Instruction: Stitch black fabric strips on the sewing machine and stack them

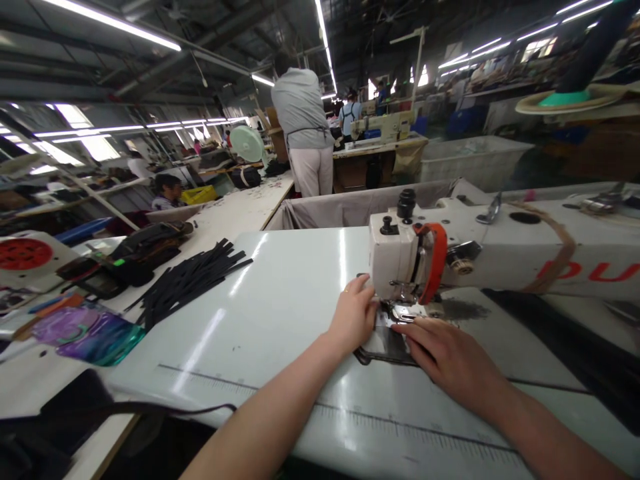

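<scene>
Under long bright lights (113, 24), a shiny pale bench (290, 293) holds a white sewing machine (480, 250). Two bare arms (290, 393) reach across. The left hand (353, 312) bends beside the machine's needle end; the right hand (447, 348) lies low, fingertips near its metal foot (406, 313). I can't tell if either grip pinches anything.

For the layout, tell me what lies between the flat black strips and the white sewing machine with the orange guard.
In the head view: pale, glossy tabletop, then the left hand beside the machine.
</scene>
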The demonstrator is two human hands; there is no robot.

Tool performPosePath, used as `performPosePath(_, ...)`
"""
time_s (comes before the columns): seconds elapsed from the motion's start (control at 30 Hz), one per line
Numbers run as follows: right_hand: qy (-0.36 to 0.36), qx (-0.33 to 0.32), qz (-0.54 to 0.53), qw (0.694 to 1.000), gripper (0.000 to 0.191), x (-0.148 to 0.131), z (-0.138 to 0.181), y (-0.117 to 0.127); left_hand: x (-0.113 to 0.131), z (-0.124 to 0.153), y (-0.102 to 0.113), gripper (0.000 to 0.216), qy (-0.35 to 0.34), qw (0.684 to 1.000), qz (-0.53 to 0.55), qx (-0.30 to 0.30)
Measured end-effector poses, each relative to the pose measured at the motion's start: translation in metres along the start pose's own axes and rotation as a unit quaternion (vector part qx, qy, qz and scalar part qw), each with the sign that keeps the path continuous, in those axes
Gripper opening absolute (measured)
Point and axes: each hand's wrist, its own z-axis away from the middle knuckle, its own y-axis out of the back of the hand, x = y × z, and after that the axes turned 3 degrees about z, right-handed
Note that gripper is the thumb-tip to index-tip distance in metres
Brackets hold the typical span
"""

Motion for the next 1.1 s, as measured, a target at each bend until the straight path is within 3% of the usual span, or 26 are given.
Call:
performPosePath(0.1,0.006,0.000,0.003,1.000,0.029,0.001,0.001,-0.001,-0.010,-0.011,0.001,0.019,-0.018,0.997,-0.047,-0.054)
performPosePath(0.23,0.008,0.003,0.001,1.000,0.029,0.000,0.000,0.000,-0.011,-0.014,0.014,0.023,0.069,0.983,-0.165,-0.033)
performPosePath(0.33,0.009,0.008,0.004,1.000,0.030,0.000,0.000,0.002,0.000,-0.004,0.023,0.027,0.119,0.970,-0.203,-0.066)
performPosePath(0.5,0.053,0.031,0.014,0.998,0.034,-0.001,-0.002,0.002,0.024,0.026,0.018,0.029,0.091,0.987,-0.060,-0.121)
performPosePath(0.73,0.041,0.038,0.033,0.998,0.040,0.000,-0.002,0.001,0.006,0.035,0.033,0.021,-0.049,0.990,0.056,-0.120)
performPosePath(1.1,0.011,0.008,0.026,1.000,0.036,0.005,0.004,-0.005,0.024,0.041,0.014,0.028,0.004,0.995,0.059,-0.085)
